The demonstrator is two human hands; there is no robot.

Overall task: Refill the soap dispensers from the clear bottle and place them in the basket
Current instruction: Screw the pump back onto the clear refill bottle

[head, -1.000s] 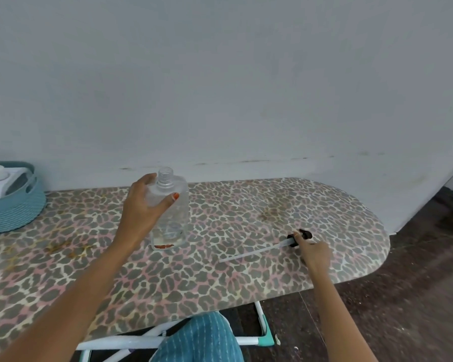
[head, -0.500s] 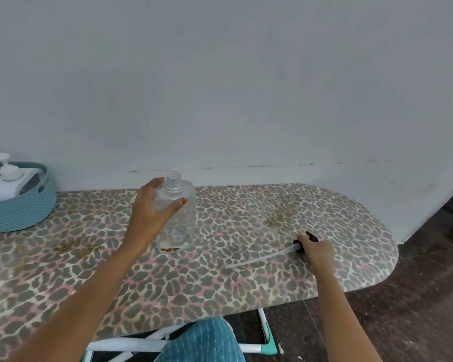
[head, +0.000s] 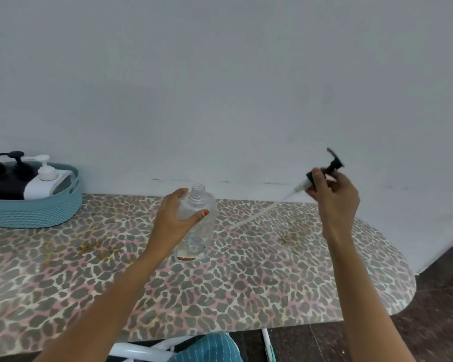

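A clear bottle (head: 198, 226) stands upright on the leopard-print board, its threaded neck uncapped and almost nothing inside. My left hand (head: 177, 220) grips its upper body from the left. My right hand (head: 332, 194) holds a black pump head (head: 331, 163) in the air to the right of the bottle; its long pale dip tube (head: 256, 216) slants down-left toward the board. A teal basket (head: 34, 210) at the far left holds a white dispenser (head: 46, 182) and two black dispensers (head: 3, 178).
The ironing board (head: 272, 278) runs along a pale wall and ends in a rounded tip at the right, with dark floor (head: 439, 309) beyond. White board legs and blue striped cloth (head: 207, 348) show below the near edge.
My right hand lifted the pump off the board and raised it up and right, the tube trailing. My left hand kept its grip on the bottle. More of the basket shows.
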